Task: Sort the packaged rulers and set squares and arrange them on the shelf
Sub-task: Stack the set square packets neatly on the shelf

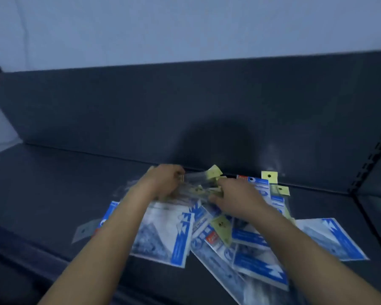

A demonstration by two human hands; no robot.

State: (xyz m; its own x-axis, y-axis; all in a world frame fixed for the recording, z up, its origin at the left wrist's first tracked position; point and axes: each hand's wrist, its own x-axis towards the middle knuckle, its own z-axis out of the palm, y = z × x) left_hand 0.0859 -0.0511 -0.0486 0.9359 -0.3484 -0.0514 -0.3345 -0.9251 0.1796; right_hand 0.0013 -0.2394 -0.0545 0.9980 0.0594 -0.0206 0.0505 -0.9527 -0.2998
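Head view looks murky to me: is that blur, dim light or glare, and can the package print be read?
Head view: dim, bluish light, no strong glare; motion blur smears the left hand, right hand and packages, so their print is unreadable; a soft shadow darkens the back panel behind the hands; wide-angle lens bows the shelf lines.

The shelf (53, 183) was dark slate grey beneath a pale bluish wall (185, 25). The packages (167, 238) were printed blue and white with white zigzag marks. They bore small red labels (211, 238) and pale yellow hang tabs (269, 176), each dotted with a dark hole.
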